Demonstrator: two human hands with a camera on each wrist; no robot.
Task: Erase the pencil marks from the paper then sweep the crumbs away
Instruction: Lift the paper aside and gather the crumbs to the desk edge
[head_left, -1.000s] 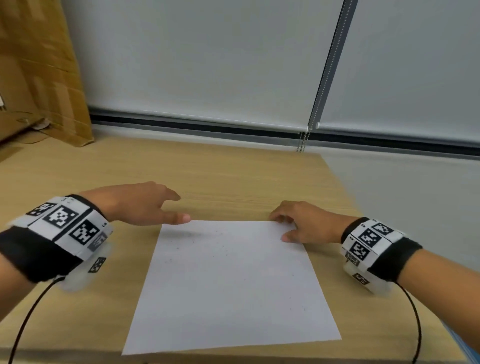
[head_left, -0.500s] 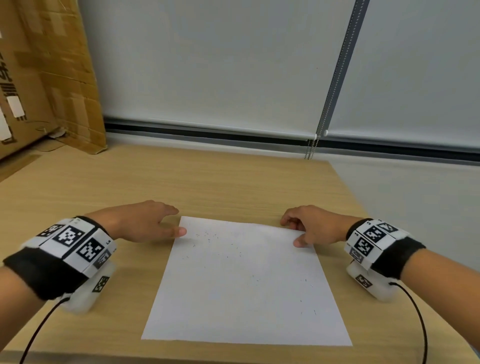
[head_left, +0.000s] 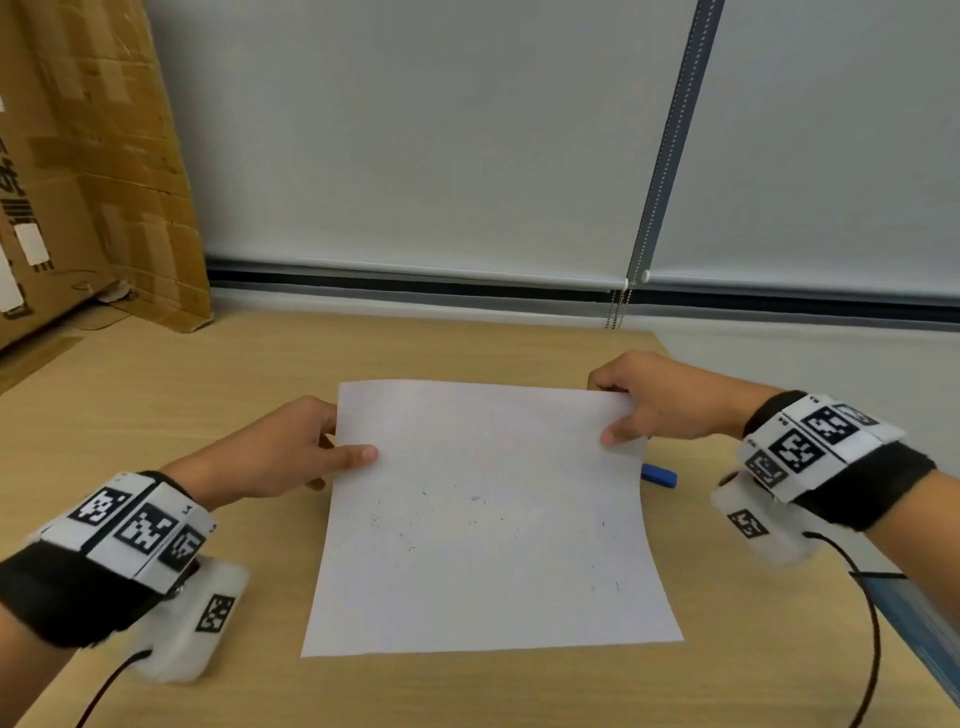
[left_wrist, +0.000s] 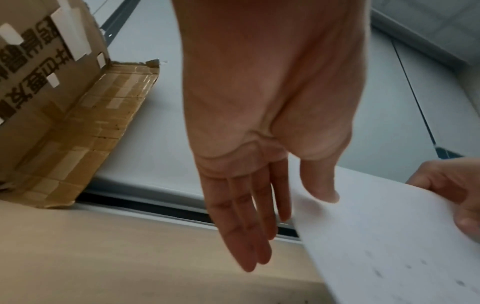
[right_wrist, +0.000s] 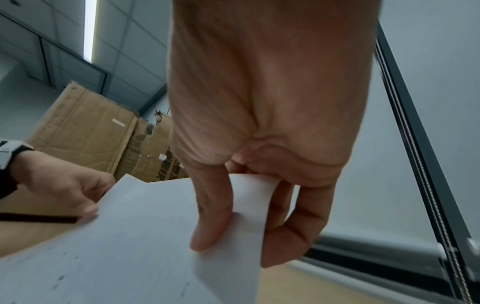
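Lifted at its far edge since half a second ago, when it lay flat with both hands resting at its top corners, the paper (head_left: 483, 519) now curves upward while its near edge sits on the tabletop (head_left: 208, 374). The left hand (head_left: 280, 452) pinches the sheet's left margin, thumb on top and fingers beneath, though the left wrist view shows those fingers nearly straight; the right hand (head_left: 665, 405) pinches the far right corner, thumb pressed on the upper face and fingers curled behind. Dark eraser crumbs (head_left: 475, 499) speckle the middle of the sheet. A blue object (head_left: 658, 474), possibly the eraser, has come into view on the tabletop just beside the raised right edge. Tilting too abruptly could, by this reading, scatter crumbs toward the person or across the tabletop instead of off it, and the tight right-hand pinch might crease the corner. Pencil marks, if any remain, are too faint to tell.
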